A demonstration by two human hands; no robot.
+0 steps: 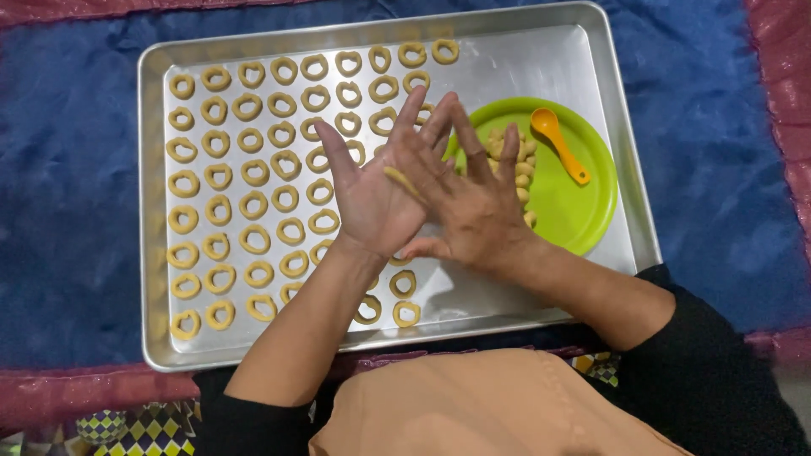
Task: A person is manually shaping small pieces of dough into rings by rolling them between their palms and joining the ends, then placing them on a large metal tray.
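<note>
My left hand (365,196) lies palm up over the metal baking tray (157,211). My right hand (469,198) rests palm down across it, fingers spread. Between the two palms sits a thin strip of yellow dough (400,181), pressed on both sides. Several rows of ring-shaped dough pieces (253,203) cover the left and middle of the tray. A green plate (583,203) stands on the tray's right part, holding small lumps of dough (519,165) and an orange plastic spoon (557,143).
The tray sits on a blue cloth (68,211) with a pink border (51,393). A patterned fabric (144,426) shows at the bottom left. My lap in tan clothing (481,405) fills the near edge.
</note>
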